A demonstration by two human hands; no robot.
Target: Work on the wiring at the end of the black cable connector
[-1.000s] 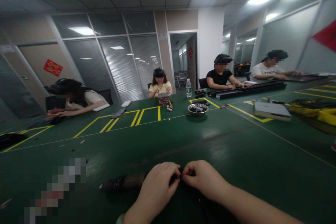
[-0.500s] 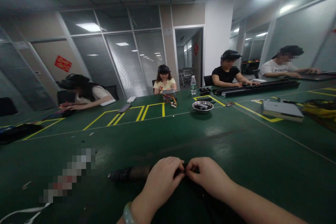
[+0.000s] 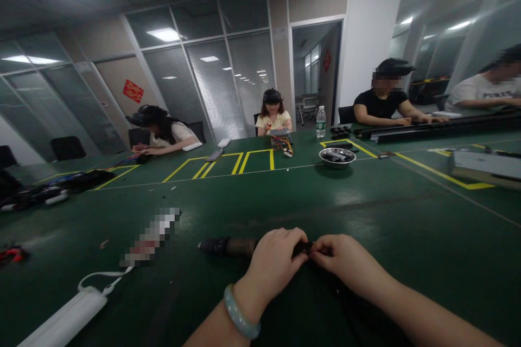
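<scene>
Both my hands meet low in the middle of the view, over the green table (image 3: 309, 200). My left hand (image 3: 273, 261) is closed around a dark cylindrical object (image 3: 228, 246) that lies on the table and sticks out to the left. My right hand (image 3: 348, 262) pinches a small dark part at the object's right end, fingertips touching those of the left hand. A pale green bangle (image 3: 240, 315) sits on my left wrist. What lies between the fingertips is too small to make out.
A metal bowl (image 3: 337, 157) of dark parts stands mid-table, with a water bottle (image 3: 321, 122) behind it. Several other people sit at the far side. A white device with a cord (image 3: 67, 317) lies at the lower left, and a grey flat box (image 3: 486, 165) at the right.
The view has swung left and down, so everything has shifted right in the picture. My hands have stayed pinched together on the dark object. The white device has come into view.
</scene>
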